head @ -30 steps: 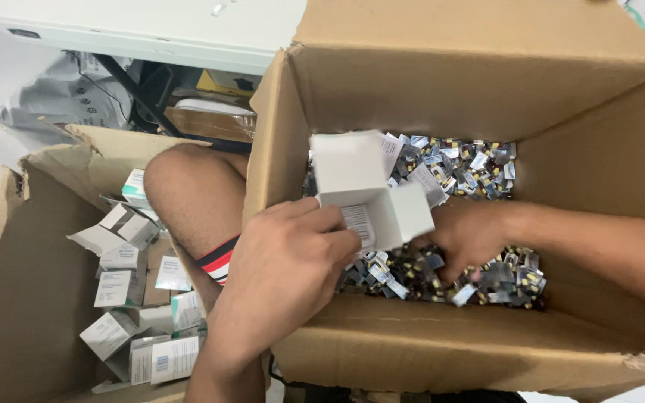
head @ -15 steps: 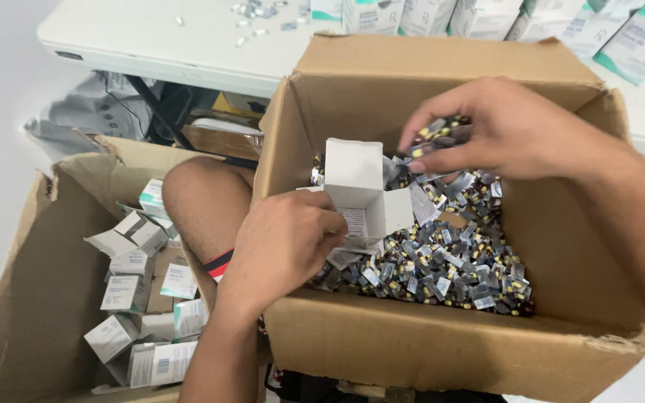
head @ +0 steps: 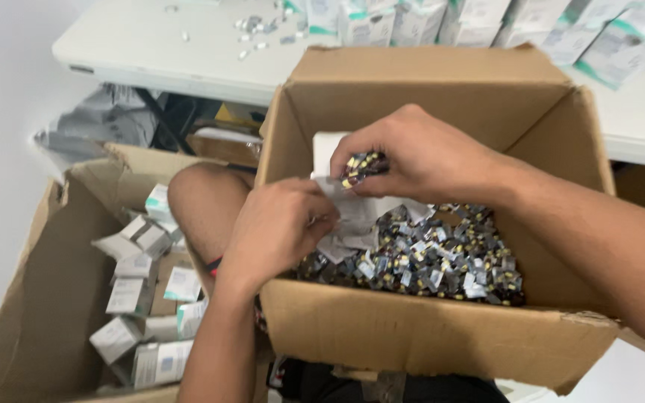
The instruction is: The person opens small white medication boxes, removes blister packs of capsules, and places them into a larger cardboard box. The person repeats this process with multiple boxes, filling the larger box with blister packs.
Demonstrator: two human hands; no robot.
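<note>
The left hand (head: 281, 227) is closed around a small white carton (head: 352, 216), holding it over the near left part of the big box (head: 427, 328), just above the heap of small dark parts (head: 442, 257). The right hand (head: 419, 157) is curled, its fingertips pinching a bunch (head: 363, 166) of these parts right at the open top of the carton. To do this step well, I think the carton should be kept upright and steady, its mouth turned to the right hand, and the bunch should be lowered fully inside before the fingers let go, so that nothing falls beside it; any part that slips would drop into the heap and not be lost. The flap of the carton should be kept out of the way. Much is hard to see: the left hand covers most of the carton, so I cannot tell how full it is or which flaps are open. What the parts are exactly is not clear; they look dark with shiny and yellow spots. The second box (head: 61, 298) on the left holds many white cartons, partly cut off by the lower edge. On the table (head: 151, 52) behind, more cartons are cut off at the top.
</note>
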